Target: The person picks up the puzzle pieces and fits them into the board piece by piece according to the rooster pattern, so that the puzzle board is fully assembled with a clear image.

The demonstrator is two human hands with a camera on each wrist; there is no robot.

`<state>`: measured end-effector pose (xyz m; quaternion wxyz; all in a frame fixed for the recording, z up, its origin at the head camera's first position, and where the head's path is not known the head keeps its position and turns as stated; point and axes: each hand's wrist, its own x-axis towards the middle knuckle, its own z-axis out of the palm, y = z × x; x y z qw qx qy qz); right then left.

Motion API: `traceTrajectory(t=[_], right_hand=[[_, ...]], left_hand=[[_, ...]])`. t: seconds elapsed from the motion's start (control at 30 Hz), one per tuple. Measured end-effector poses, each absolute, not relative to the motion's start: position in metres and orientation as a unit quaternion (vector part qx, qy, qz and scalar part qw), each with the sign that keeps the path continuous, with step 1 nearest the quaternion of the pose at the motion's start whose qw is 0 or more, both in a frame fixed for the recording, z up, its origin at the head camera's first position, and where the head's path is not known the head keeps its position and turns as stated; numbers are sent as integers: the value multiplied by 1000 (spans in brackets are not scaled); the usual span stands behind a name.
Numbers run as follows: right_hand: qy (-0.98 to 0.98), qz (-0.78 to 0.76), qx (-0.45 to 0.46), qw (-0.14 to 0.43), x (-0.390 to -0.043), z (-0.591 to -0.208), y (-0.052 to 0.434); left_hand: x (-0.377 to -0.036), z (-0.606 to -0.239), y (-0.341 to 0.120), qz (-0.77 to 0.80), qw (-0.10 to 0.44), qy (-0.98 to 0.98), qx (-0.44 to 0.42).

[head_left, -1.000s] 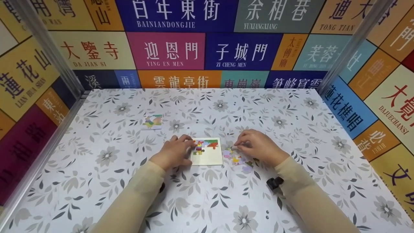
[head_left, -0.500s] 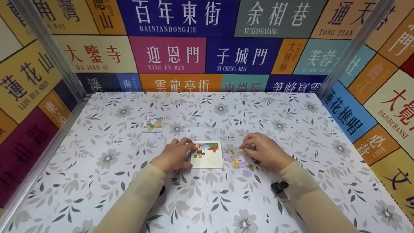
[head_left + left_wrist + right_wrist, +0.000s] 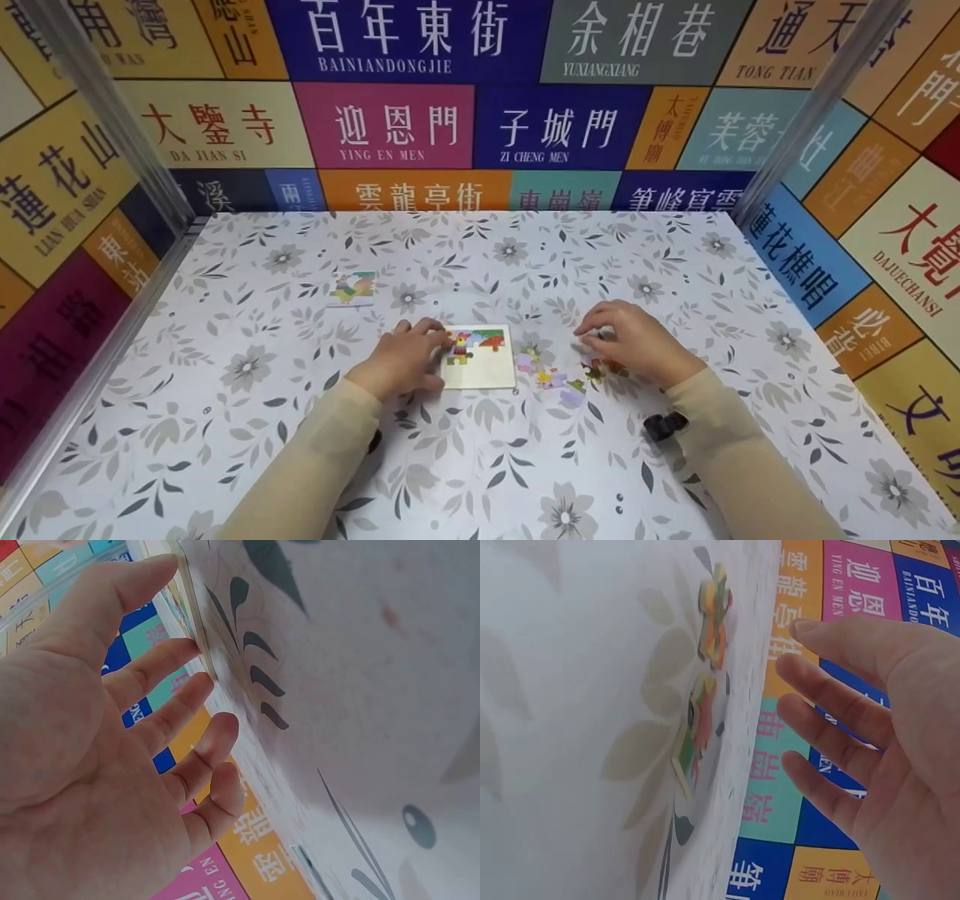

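Note:
A small jigsaw puzzle board (image 3: 487, 373) lies mid-table, with colourful pieces along its top and upper left and a bare cream area below. My left hand (image 3: 401, 364) rests at its left side. The left wrist view shows thumb and fingertips at the board's edge (image 3: 196, 622), fingers loosely spread. Right of the board lies a group of loose jigsaw pieces (image 3: 551, 379) in lilac, yellow and green. My right hand (image 3: 637, 345) hovers over darker red and green pieces (image 3: 595, 369), partly covering them. In the right wrist view its fingers stand apart with nothing between them, beside two pieces (image 3: 697, 731).
A second small picture puzzle (image 3: 351, 289) lies farther back on the left. The table has a white floral cover (image 3: 450, 465). Panels with Chinese lettering (image 3: 386, 124) stand behind it and at both sides.
My right hand has moved to the right, away from the board, and its fingers have parted. The dark red pieces under it show more now. The left hand stays at the board.

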<state>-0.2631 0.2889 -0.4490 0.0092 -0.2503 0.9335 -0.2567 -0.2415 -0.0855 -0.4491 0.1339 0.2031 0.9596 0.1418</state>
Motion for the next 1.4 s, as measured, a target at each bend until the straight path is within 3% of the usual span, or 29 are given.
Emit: traceTrajectory(t=[0.53,1.0,1.4], right_hand=[[930,-269,-245,60,-256,-454,311],[901,-278,-325,68,-250,-458,315],[896,-271,-349,43,-248,-462,313]], left_hand=[[-243,-449,-84,137,136,960,203],[-242,-449,-84,140,124,959,212],[-242,-450,-84,137,134,961,200]])
